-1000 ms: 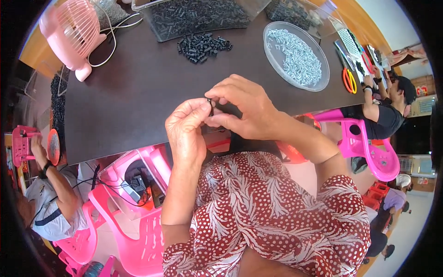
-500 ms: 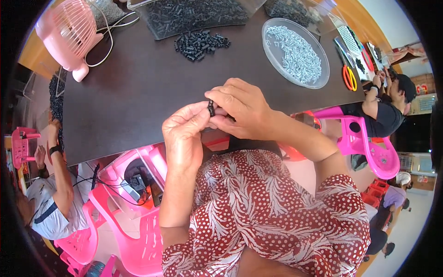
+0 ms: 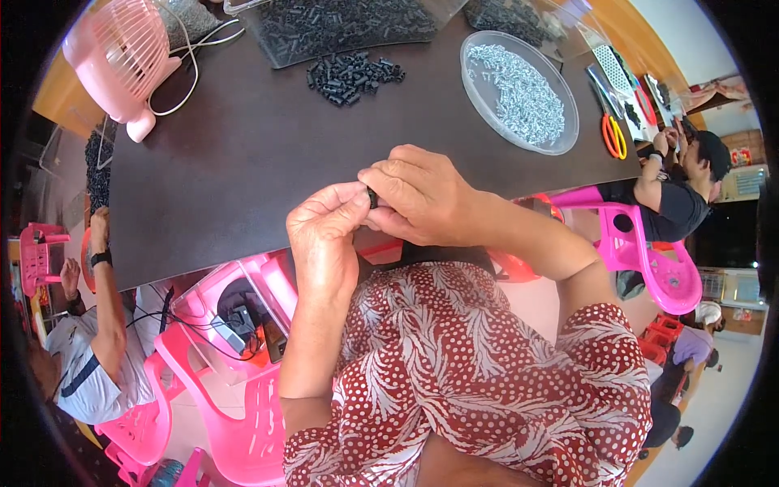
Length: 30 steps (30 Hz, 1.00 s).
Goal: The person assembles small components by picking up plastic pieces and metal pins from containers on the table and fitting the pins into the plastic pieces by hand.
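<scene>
A small black plastic part (image 3: 372, 197) is pinched between my two hands, just over the table's near edge. My left hand (image 3: 326, 217) is closed, its thumb and fingertips gripping the part from the left. From the right, the thumb and forefinger of my right hand (image 3: 426, 196) press on the same part, covering most of it. Whether a metal piece sits in it, I cannot tell. Farther off on the dark table (image 3: 235, 178) lies a loose pile of similar black parts (image 3: 355, 78). A round clear tray (image 3: 570, 130) to the right holds many small silvery metal pieces (image 3: 519, 93).
A clear bin (image 3: 280, 58) of black parts stands at the back, and a pink fan (image 3: 118, 65) at the far left. Orange-handled scissors (image 3: 613, 136) lie by the right edge. Co-workers sit at the left (image 3: 105, 349) and right (image 3: 677, 195).
My right fingers have closed in over the black part, so less of it shows. The co-worker's hand at the left has shifted slightly.
</scene>
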Each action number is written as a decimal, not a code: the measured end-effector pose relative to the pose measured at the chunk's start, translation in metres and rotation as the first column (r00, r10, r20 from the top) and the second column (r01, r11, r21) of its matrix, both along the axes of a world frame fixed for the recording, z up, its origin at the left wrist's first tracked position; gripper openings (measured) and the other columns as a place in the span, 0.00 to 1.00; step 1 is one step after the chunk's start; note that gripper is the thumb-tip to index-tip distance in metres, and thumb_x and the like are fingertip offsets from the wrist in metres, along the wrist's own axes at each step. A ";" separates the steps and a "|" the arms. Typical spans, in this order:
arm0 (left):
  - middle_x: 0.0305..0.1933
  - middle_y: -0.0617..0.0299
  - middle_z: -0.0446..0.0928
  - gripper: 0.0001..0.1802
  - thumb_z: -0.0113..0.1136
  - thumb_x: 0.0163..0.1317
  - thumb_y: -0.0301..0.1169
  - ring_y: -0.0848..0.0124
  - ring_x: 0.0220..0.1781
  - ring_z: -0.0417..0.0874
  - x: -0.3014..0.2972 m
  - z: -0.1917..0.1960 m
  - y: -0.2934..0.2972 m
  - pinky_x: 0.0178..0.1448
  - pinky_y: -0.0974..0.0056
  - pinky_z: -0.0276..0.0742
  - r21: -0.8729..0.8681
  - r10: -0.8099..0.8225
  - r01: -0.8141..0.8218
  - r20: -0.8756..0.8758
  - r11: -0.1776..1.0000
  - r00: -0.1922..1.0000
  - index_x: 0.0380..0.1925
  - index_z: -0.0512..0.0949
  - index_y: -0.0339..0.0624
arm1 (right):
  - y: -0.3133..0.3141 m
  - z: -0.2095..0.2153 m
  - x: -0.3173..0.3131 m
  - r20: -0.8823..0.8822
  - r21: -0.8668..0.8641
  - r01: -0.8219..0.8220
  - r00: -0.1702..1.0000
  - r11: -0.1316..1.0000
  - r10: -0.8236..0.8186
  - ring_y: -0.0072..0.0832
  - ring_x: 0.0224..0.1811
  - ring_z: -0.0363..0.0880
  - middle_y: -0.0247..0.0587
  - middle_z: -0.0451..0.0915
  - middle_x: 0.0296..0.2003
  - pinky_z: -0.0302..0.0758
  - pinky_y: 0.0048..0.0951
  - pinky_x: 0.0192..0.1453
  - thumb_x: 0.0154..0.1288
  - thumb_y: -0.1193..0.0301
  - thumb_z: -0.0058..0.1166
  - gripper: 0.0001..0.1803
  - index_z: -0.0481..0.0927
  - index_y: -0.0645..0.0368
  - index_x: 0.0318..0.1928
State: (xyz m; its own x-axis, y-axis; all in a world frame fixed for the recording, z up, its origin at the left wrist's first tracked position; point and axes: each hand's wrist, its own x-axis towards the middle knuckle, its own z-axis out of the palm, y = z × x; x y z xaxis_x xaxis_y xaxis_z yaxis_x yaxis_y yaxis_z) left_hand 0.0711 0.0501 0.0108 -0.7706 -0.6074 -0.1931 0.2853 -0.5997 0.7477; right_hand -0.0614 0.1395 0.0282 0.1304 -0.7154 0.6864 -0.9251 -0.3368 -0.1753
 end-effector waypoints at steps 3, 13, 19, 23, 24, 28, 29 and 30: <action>0.28 0.53 0.79 0.07 0.55 0.54 0.20 0.70 0.27 0.79 0.000 0.002 -0.001 0.37 0.70 0.75 0.050 0.012 -0.014 0.047 0.999 0.999 0.32 0.77 0.26 | 0.001 -0.002 -0.001 0.060 0.016 0.006 0.998 1.000 -0.007 0.37 0.26 0.73 0.47 0.76 0.32 0.73 0.32 0.31 0.39 0.76 0.63 0.25 0.71 0.70 0.42; 0.27 0.52 0.79 0.12 0.53 0.59 0.28 0.68 0.25 0.78 0.002 0.001 -0.004 0.34 0.67 0.73 0.079 -0.194 0.193 0.008 0.978 0.981 0.33 0.77 0.26 | 0.003 -0.005 -0.004 0.039 -0.022 0.033 0.999 0.999 -0.032 0.33 0.23 0.72 0.44 0.76 0.29 0.72 0.30 0.27 0.38 0.77 0.62 0.24 0.72 0.70 0.41; 0.26 0.51 0.79 0.10 0.54 0.56 0.27 0.68 0.25 0.78 0.003 0.003 -0.001 0.33 0.69 0.72 0.038 -0.184 0.183 0.028 0.982 0.983 0.30 0.77 0.27 | 0.002 -0.014 -0.003 0.074 -0.049 -0.017 0.997 0.999 0.021 0.31 0.19 0.70 0.42 0.74 0.25 0.69 0.28 0.22 0.38 0.78 0.61 0.22 0.72 0.70 0.39; 0.25 0.51 0.79 0.10 0.54 0.56 0.27 0.68 0.24 0.78 0.004 0.003 -0.001 0.32 0.69 0.72 0.029 -0.145 0.144 0.038 0.989 0.989 0.28 0.77 0.27 | 0.002 -0.014 -0.002 0.061 -0.059 -0.028 0.998 0.998 0.032 0.31 0.18 0.69 0.42 0.73 0.24 0.68 0.28 0.21 0.38 0.78 0.61 0.22 0.72 0.70 0.39; 0.25 0.51 0.79 0.10 0.54 0.56 0.27 0.68 0.24 0.78 0.004 0.003 -0.001 0.32 0.69 0.72 0.030 -0.145 0.144 0.038 0.989 0.989 0.28 0.77 0.27 | 0.002 -0.014 -0.002 0.046 -0.061 -0.022 0.999 0.998 0.025 0.31 0.18 0.69 0.42 0.73 0.24 0.68 0.28 0.21 0.39 0.78 0.60 0.22 0.72 0.71 0.39; 0.24 0.52 0.78 0.09 0.54 0.55 0.26 0.69 0.23 0.77 0.002 0.002 -0.001 0.31 0.69 0.72 0.042 -0.131 0.129 0.047 0.991 0.990 0.28 0.77 0.27 | 0.002 -0.013 -0.001 0.006 -0.061 -0.008 1.000 0.998 0.008 0.32 0.18 0.69 0.42 0.73 0.24 0.68 0.28 0.21 0.40 0.77 0.59 0.21 0.72 0.71 0.39; 0.24 0.52 0.78 0.09 0.54 0.55 0.25 0.69 0.22 0.77 0.001 0.001 -0.001 0.30 0.69 0.72 0.053 -0.125 0.123 0.052 0.991 0.991 0.27 0.77 0.27 | 0.002 -0.013 -0.002 0.007 -0.053 -0.006 1.000 0.999 0.006 0.32 0.18 0.69 0.42 0.72 0.24 0.68 0.29 0.21 0.41 0.77 0.59 0.20 0.72 0.71 0.39; 0.24 0.52 0.78 0.09 0.54 0.55 0.25 0.69 0.22 0.77 0.001 0.001 -0.001 0.30 0.69 0.72 0.054 -0.125 0.122 0.054 0.991 0.991 0.27 0.77 0.27 | 0.001 -0.014 -0.002 0.008 -0.045 -0.005 1.000 0.999 0.005 0.33 0.19 0.68 0.42 0.72 0.24 0.68 0.29 0.21 0.42 0.76 0.59 0.20 0.72 0.71 0.39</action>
State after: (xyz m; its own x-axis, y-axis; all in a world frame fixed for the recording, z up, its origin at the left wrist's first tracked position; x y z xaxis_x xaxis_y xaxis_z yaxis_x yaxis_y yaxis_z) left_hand 0.0722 0.0492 0.0120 -0.8259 -0.4968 -0.2667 0.1647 -0.6649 0.7286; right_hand -0.0630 0.1409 0.0146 0.1282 -0.6830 0.7191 -0.9221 -0.3490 -0.1671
